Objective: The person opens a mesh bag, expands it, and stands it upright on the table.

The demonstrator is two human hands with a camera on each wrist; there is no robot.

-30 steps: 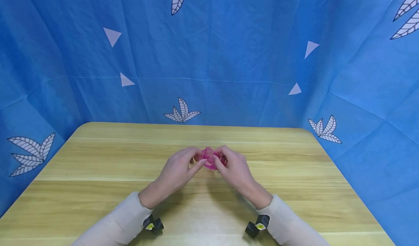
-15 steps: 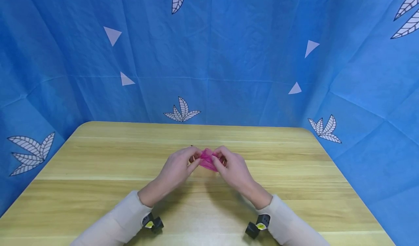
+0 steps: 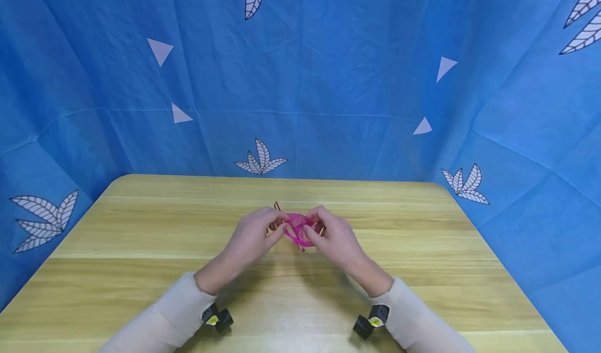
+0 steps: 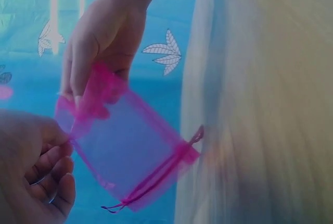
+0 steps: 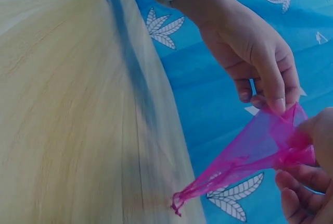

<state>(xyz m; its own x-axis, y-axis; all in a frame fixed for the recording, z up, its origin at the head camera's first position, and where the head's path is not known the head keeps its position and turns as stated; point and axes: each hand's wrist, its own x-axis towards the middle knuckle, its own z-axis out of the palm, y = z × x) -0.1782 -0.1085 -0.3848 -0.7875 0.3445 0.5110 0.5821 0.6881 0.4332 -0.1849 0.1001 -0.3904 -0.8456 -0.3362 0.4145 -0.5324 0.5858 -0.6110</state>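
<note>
A sheer pink drawstring pouch [image 3: 297,229] is held in the air between my two hands. My left hand [image 3: 251,238] pinches one edge of it between thumb and forefinger. My right hand [image 3: 337,242] pinches the opposite part, its fingers partly seen through the mesh in the left wrist view. There the pouch [image 4: 130,146] hangs spread out, its dark pink cord crossing the lower end, away from both hands. In the right wrist view the pouch [image 5: 244,151] narrows towards the corded end. Nothing shows inside the see-through mesh.
Below the hands lies a light wooden table [image 3: 141,228]. A blue curtain [image 3: 357,82] with white leaf and triangle prints hangs behind it and along both sides. Each wrist wears a small black camera [image 3: 371,321].
The pink pouch has changed shape and turned between my fingers. It was bunched half a second ago and is now more spread, with a cord loop showing beyond my left fingers. My hands have barely moved.
</note>
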